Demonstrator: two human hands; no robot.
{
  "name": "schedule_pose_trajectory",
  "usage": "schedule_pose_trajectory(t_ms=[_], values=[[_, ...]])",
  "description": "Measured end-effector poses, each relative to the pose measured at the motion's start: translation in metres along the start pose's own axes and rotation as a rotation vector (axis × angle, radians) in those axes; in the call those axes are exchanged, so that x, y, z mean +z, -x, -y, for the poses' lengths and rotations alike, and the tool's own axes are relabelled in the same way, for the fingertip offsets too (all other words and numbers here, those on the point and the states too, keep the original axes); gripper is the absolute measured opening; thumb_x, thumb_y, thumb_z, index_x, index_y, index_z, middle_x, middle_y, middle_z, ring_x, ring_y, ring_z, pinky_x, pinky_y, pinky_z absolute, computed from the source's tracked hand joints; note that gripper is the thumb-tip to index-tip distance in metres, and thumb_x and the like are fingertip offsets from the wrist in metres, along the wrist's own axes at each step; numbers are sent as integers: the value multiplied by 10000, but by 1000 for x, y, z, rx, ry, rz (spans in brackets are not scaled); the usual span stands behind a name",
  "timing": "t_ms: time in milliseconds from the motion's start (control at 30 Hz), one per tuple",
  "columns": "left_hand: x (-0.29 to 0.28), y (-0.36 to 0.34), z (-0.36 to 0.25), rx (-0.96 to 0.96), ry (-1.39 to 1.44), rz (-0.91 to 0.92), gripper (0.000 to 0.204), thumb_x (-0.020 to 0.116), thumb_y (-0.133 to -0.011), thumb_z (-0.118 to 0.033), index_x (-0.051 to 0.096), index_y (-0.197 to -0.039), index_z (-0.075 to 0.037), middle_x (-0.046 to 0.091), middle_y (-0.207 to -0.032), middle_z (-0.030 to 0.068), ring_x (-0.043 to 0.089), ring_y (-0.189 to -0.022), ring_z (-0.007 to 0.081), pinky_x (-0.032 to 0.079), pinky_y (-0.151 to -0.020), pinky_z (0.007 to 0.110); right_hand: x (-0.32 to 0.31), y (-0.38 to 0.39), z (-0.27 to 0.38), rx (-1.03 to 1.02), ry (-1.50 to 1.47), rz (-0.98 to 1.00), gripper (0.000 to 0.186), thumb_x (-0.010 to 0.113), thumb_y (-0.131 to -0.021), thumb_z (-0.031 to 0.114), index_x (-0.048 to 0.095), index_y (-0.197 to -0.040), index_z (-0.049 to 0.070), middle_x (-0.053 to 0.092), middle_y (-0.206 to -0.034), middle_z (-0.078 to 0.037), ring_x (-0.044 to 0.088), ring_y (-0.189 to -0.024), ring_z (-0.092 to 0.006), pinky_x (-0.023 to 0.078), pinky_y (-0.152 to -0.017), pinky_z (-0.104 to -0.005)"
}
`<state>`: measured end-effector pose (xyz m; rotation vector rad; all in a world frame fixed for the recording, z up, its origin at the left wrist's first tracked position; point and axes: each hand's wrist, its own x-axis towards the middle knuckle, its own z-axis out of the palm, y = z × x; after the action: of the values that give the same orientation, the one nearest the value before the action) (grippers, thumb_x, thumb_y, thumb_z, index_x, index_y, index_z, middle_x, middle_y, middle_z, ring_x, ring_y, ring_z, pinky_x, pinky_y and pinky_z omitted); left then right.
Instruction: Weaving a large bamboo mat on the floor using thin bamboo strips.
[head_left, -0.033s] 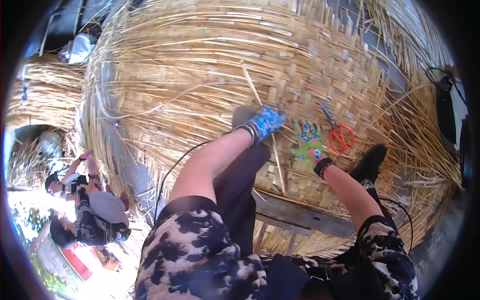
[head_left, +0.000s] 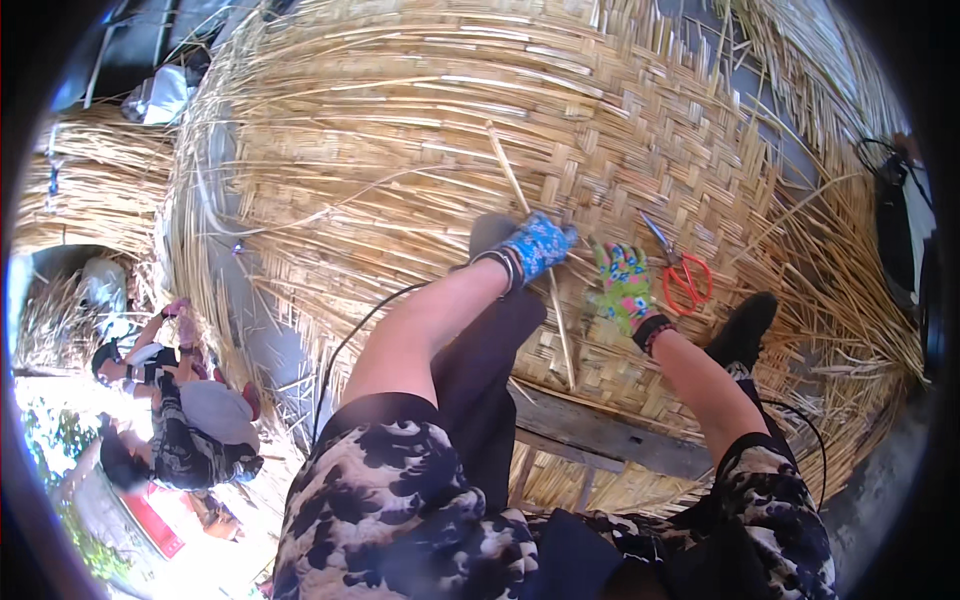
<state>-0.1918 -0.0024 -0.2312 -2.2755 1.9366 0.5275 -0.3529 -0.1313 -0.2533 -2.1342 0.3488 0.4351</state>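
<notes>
A large mat of woven pale cane strips spreads under both hands. On it rests my left hand, in a blue flowered glove, its fingers drawn together and pointing right; what they grip is hidden. A long thin stick lies across the weave and passes beneath that hand, both ends showing. My right hand, in a green flowered glove, lies palm down on the mat with its fingers apart. Just right of it are scissors with red handles, lying on the weave, their blades pointing away.
Loose strip ends fan out at the mat's left side. A wooden beam runs under the near edge. My dark shoe stands on the right. A black cable loops by my left arm. Other people sit at the lower left.
</notes>
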Motion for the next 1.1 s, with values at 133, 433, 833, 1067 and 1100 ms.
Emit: schedule_pose_trajectory(t_ms=[133,433,833,1067,1100], values=[[-24,9,0,-28,-34,78,214,423,-765,-107,528,-944,-55,593,-704,119,588,-656,273,414,-591,404,-40,-11,18,-195,722,-26,464,551,-684,262,450,-1099,80,520,-966,-118,490,-916,-261,396,-764,-349],[-32,7,3,0,111,60,110,542,-683,-181,625,-692,-110,600,-666,88,589,-719,251,425,-622,364,-28,-18,-22,-66,307,-67,286,562,-669,252,586,-928,135,569,-866,-96,544,-781,-274,434,-645,-368],[-83,4,59,-22,-278,-128,106,493,-686,-124,593,-668,-156,585,-645,36,584,-646,210,426,-599,341,-92,47,-23,82,563,-590,409,518,-757,198,434,-1143,93,467,-1063,-131,452,-945,-308,379,-778,-393],[-108,0,67,46,-273,-87,105,494,-693,-130,593,-673,-157,588,-668,30,582,-655,206,429,-607,333,-81,51,-55,160,573,-393,391,540,-745,220,454,-1096,70,503,-1017,-140,495,-889,-306,412,-749,-364],[-110,-4,62,61,-271,-112,102,496,-688,-127,590,-668,-161,586,-664,32,580,-650,211,428,-606,330,-70,40,-85,156,28,-463,367,550,-733,196,470,-1068,69,526,-982,-131,518,-836,-289,425,-713,-347]])
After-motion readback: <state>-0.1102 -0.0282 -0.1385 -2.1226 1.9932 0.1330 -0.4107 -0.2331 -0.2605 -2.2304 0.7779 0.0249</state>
